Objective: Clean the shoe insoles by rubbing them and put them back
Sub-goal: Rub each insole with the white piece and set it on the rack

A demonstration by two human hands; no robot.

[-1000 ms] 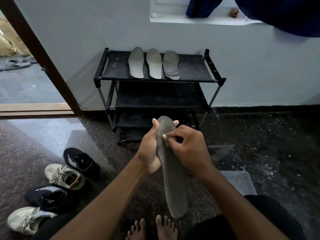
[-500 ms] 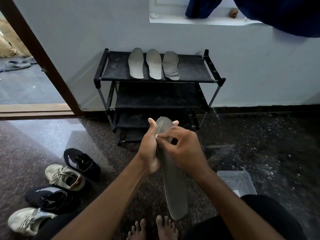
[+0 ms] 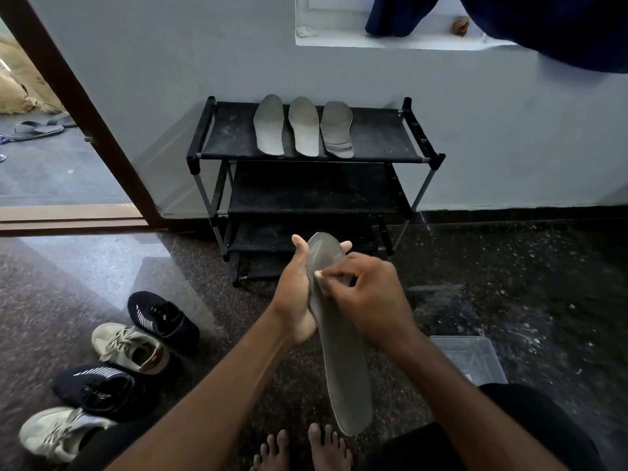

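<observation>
Plain grey held insole (image 3: 343, 368); white bit (image 3: 318, 274) on it. Black rack (image 3: 231, 144). On it 3 more: left insole (image 3: 269, 125) grey, mid insole (image 3: 303, 125) paler grey, right insole (image 3: 336, 125) grey w/ thin dark lines across near end. 2 black shoes (image 3: 163, 316) w/ white stripes; 2 beige shoes (image 3: 125, 345), one w/ tan lining. Dark, white-speckled floor (image 3: 509, 283). Pale blue-grey wall (image 3: 170, 62). Navy cloth (image 3: 560, 25). Clear box (image 3: 469, 358). Brown door frame (image 3: 85, 107). Grey sandals (image 3: 37, 129).

Dim; doorway daylight, floor glare

Left hand (image 3: 296, 297) grips the insole (image 3: 346, 368); right hand (image 3: 373, 300), fingers (image 3: 339, 274) curled, pinches a white scrap (image 3: 318, 274).
</observation>
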